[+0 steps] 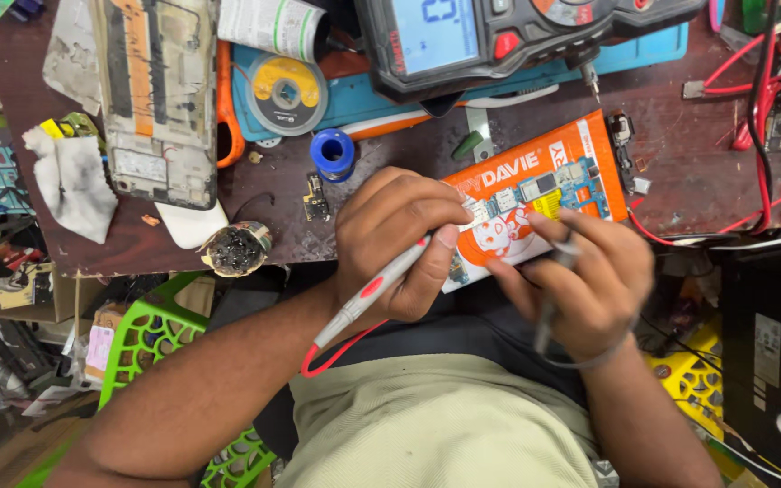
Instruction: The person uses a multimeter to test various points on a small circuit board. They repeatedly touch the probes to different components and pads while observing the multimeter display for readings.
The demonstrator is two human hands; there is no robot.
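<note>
Gripping a red-tipped probe (381, 289), the left hand's (399, 244) fingers are closed; a dark probe (549, 303) is pinched in the right hand (580, 280), near the circuit board (544, 190).

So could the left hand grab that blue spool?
Probably not right away: the left hand holds a red probe. The blue spool sits close, with bare table between.

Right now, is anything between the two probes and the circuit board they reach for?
Nothing visible. The left hand holds the red probe, the right hand the dark probe, both over the circuit board on the orange box; the tips are hidden by fingers.
</note>
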